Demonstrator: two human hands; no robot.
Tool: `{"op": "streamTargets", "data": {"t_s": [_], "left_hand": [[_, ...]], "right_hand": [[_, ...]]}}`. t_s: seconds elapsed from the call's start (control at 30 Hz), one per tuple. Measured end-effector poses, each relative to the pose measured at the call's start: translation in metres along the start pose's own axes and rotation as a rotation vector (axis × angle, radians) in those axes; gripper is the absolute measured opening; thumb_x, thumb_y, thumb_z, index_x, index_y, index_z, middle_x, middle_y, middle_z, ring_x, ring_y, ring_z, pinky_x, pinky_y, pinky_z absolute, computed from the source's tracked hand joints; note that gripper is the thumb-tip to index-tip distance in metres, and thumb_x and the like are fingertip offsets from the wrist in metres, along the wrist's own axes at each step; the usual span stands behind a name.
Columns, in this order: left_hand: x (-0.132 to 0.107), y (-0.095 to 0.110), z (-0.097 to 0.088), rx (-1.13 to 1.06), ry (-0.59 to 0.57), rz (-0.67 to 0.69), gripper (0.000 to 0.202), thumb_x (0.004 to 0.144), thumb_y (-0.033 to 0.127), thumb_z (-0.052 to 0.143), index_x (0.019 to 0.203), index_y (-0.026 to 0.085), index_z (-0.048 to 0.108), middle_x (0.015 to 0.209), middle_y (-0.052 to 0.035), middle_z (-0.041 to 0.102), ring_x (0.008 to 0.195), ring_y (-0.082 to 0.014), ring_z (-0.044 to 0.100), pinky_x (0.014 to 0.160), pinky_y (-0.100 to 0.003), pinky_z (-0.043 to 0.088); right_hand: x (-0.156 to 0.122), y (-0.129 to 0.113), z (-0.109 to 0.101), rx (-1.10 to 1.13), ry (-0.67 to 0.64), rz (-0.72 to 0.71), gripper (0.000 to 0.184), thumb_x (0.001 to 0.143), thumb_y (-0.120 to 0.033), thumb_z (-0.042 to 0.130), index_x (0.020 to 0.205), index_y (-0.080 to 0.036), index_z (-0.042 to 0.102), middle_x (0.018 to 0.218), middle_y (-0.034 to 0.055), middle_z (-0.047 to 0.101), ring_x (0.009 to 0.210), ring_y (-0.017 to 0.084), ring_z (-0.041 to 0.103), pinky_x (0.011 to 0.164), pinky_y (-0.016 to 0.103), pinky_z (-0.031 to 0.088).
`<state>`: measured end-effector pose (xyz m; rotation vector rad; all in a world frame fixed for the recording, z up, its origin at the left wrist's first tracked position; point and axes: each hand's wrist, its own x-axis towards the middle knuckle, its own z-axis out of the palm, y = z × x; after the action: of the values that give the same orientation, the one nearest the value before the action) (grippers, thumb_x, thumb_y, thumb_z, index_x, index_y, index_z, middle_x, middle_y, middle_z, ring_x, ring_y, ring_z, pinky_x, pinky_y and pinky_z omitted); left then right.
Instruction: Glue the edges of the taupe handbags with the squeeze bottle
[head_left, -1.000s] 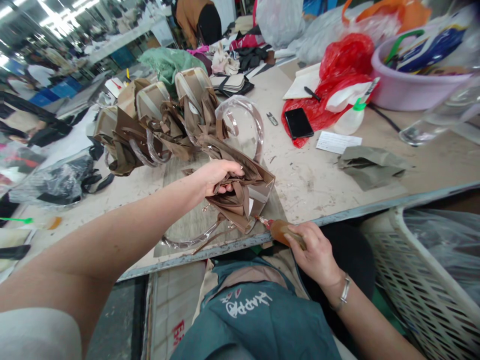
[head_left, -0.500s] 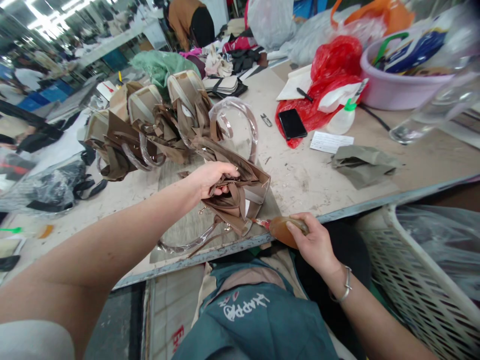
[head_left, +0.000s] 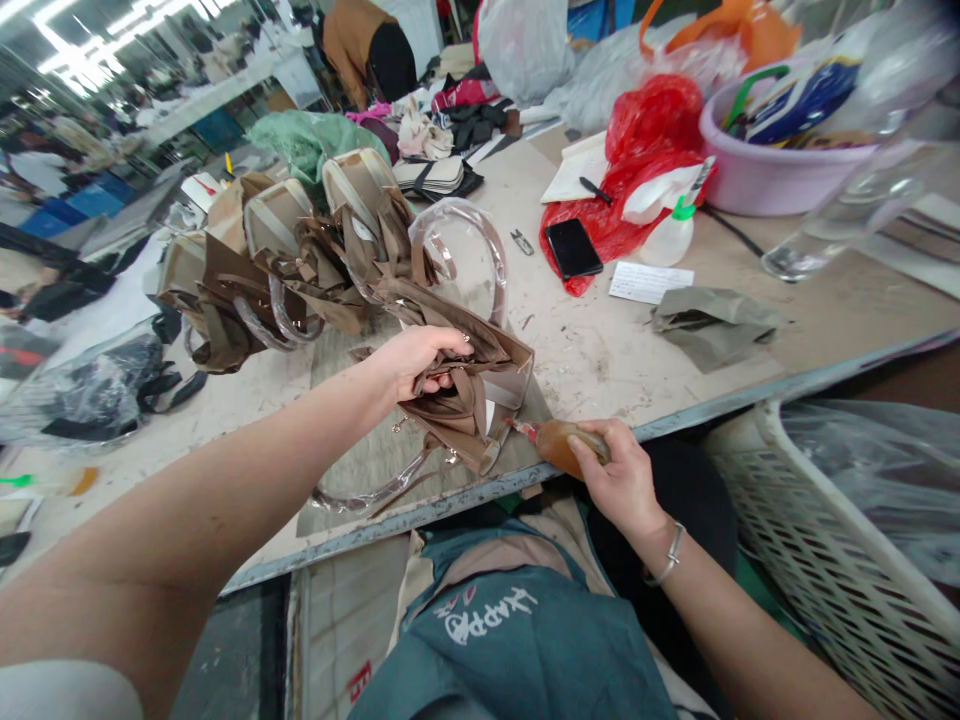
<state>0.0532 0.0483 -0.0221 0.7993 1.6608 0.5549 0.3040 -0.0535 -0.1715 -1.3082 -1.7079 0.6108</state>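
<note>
My left hand (head_left: 429, 362) is closed on the gathered brown fabric of a handbag (head_left: 465, 420) that lies on its side near the table's front edge. One plastic-wrapped handle (head_left: 382, 490) curves towards me; the other loops up behind the bag. Wrapped in my right hand (head_left: 616, 472) is an amber glue bottle (head_left: 559, 447). Its reddish nozzle points left at the bag's edge, close to it; whether they touch I cannot tell. More brown handbags (head_left: 281, 235) with wrapped handles stand to the left, behind my left arm.
Behind on the right lie a phone (head_left: 574, 248), a red plastic bag (head_left: 652, 130), a white squeeze bottle (head_left: 670, 235) and a lilac basin (head_left: 780, 180). A grey-brown cloth piece (head_left: 716, 325) rests near the front edge. A white crate (head_left: 840, 540) stands at my right. Someone bends over farther back.
The whole view has shifted slightly. The glue bottle's nozzle has moved a little up along the bag's edge, while my left hand keeps the same hold on the bag.
</note>
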Motion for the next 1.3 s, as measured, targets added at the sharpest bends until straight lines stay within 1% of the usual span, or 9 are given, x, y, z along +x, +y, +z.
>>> {"op": "streamTargets", "data": {"t_s": [0.07,0.23,0.5,0.57,0.7,0.87,1.03,1.2,1.3], "left_hand": [[0.001,0.000,0.000,-0.002,-0.018,0.023,0.009,0.059,0.020,0.063,0.064,0.013,0.060,0.046,-0.0001,0.053,0.030,-0.0060,0.041,0.026,-0.014,0.025],[0.007,-0.001,-0.001,-0.007,-0.049,0.045,0.009,0.060,0.021,0.063,0.064,0.013,0.061,0.047,-0.0006,0.054,0.030,-0.0060,0.040,0.024,-0.014,0.023],[0.004,0.002,0.001,-0.015,-0.036,0.034,0.009,0.060,0.020,0.064,0.065,0.013,0.060,0.049,0.0014,0.054,0.030,-0.0054,0.042,0.025,-0.013,0.026],[0.004,0.003,0.002,-0.011,-0.036,0.028,0.009,0.060,0.020,0.064,0.065,0.013,0.060,0.048,0.0016,0.053,0.030,-0.0055,0.042,0.025,-0.013,0.025],[0.004,0.003,0.003,-0.008,-0.020,0.020,0.010,0.060,0.021,0.064,0.064,0.013,0.059,0.047,0.0020,0.052,0.030,-0.0057,0.042,0.024,-0.013,0.025],[0.004,0.004,0.004,-0.005,0.001,0.013,0.010,0.061,0.019,0.064,0.067,0.013,0.059,0.049,0.0025,0.054,0.030,-0.0050,0.042,0.025,-0.012,0.028],[0.005,0.007,0.005,0.002,0.005,0.022,0.012,0.060,0.020,0.065,0.067,0.013,0.059,0.049,0.0025,0.055,0.030,-0.0054,0.044,0.025,-0.012,0.029],[0.008,0.011,0.006,-0.004,0.002,0.027,0.010,0.060,0.019,0.064,0.065,0.013,0.058,0.048,0.0024,0.054,0.029,-0.0055,0.043,0.024,-0.012,0.028],[0.010,0.013,0.006,-0.001,0.002,0.031,0.011,0.060,0.019,0.064,0.066,0.013,0.057,0.049,0.0025,0.054,0.029,-0.0057,0.043,0.023,-0.012,0.028]], "right_hand": [[0.001,-0.003,-0.002,0.026,-0.008,0.013,0.012,0.087,-0.031,0.057,0.095,-0.021,0.057,0.085,0.0036,0.062,0.080,0.019,0.060,0.074,0.033,0.050],[-0.006,-0.009,0.002,0.091,-0.127,-0.014,0.010,0.088,-0.030,0.056,0.094,-0.022,0.057,0.086,0.0036,0.062,0.079,0.018,0.061,0.072,0.032,0.050],[0.003,0.003,0.000,-0.016,0.028,0.006,0.011,0.087,-0.030,0.057,0.093,-0.021,0.058,0.084,0.0039,0.063,0.080,0.019,0.060,0.074,0.034,0.050],[0.005,0.004,-0.002,0.003,0.023,0.016,0.011,0.087,-0.030,0.057,0.092,-0.021,0.058,0.084,0.0039,0.063,0.079,0.019,0.061,0.074,0.034,0.050],[0.006,0.003,-0.001,0.057,-0.066,0.036,0.011,0.087,-0.031,0.057,0.093,-0.021,0.058,0.085,0.0038,0.064,0.079,0.018,0.061,0.073,0.033,0.051],[0.011,0.006,0.002,-0.026,0.062,-0.015,0.011,0.088,-0.031,0.055,0.093,-0.021,0.057,0.085,0.0049,0.062,0.081,0.020,0.060,0.074,0.035,0.051],[0.012,0.000,0.001,-0.012,-0.057,-0.088,0.009,0.089,-0.029,0.054,0.095,-0.022,0.057,0.086,0.0047,0.062,0.081,0.020,0.061,0.073,0.035,0.051],[0.011,0.001,-0.002,-0.042,0.020,-0.070,0.007,0.089,-0.026,0.054,0.095,-0.022,0.056,0.085,0.0041,0.061,0.080,0.020,0.059,0.073,0.034,0.051],[0.011,0.002,-0.004,-0.020,-0.020,-0.123,0.008,0.089,-0.025,0.055,0.097,-0.022,0.055,0.084,0.0036,0.060,0.079,0.019,0.059,0.072,0.034,0.050]]}}
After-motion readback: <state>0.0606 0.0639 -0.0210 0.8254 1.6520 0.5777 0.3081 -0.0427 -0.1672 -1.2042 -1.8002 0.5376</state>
